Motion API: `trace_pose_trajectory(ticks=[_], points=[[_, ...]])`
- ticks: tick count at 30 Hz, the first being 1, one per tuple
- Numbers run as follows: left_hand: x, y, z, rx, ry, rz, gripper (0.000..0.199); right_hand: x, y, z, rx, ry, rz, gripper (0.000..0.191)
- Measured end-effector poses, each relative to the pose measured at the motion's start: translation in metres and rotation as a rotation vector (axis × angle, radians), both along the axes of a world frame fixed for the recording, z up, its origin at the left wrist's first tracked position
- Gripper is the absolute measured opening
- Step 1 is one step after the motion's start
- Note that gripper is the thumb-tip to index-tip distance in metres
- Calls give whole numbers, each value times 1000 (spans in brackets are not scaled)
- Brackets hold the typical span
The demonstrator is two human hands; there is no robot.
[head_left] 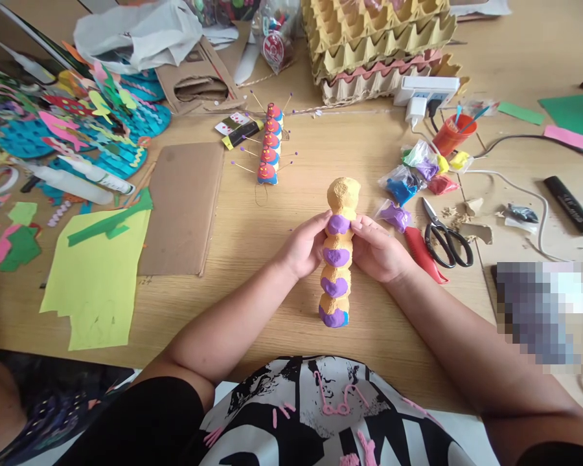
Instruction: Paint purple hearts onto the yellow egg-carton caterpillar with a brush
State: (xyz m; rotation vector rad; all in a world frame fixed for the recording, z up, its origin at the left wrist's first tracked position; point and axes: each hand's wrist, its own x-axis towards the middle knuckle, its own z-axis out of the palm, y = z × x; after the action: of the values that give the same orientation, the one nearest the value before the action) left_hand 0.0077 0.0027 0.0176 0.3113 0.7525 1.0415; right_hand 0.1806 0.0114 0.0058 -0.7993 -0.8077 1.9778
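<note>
near the middle of the frame, the left hand [305, 251] is pinching the left edge of one bumpy yellow caterpillar [340, 241]. the caterpillar is sitting right between the two hands, so no hand is being nearer: both are touching it. its long side is running up and down the frame, and its top is leaning a tiny bit to the right. the right hand [379, 251] is pinching the right edge, just across from the left thumb. some fingers are hiding behind, so i am not able to tell how they are bending. both thumbs are resting near the top end, and most of the caterpillar is showing below them. five bumps are making it up: four are wearing purple patches [334, 287], and the top one is showing plain yellow.

at the left side, two white bottles [70, 182] are lying close together. one yellow sheet [94, 278] is lying at the lower left, and one brown board [179, 200] is lying beside it. in the upper middle, one red caterpillar [271, 140] is showing five bumps. to the right, little bags [394, 217] are bunching up too much for counting. one red tool [422, 254], one pair of scissors [436, 223], one orange cup [451, 138] and one black box [569, 206] are also lying or standing there.
</note>
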Motion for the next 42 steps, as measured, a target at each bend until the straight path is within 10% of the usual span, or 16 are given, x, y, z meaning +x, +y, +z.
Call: trace_pose_trajectory(ticks=[42], points=[[0,-1,-6,27,-10,-12,25,-3,1,-1,-18,-15,-44,40]])
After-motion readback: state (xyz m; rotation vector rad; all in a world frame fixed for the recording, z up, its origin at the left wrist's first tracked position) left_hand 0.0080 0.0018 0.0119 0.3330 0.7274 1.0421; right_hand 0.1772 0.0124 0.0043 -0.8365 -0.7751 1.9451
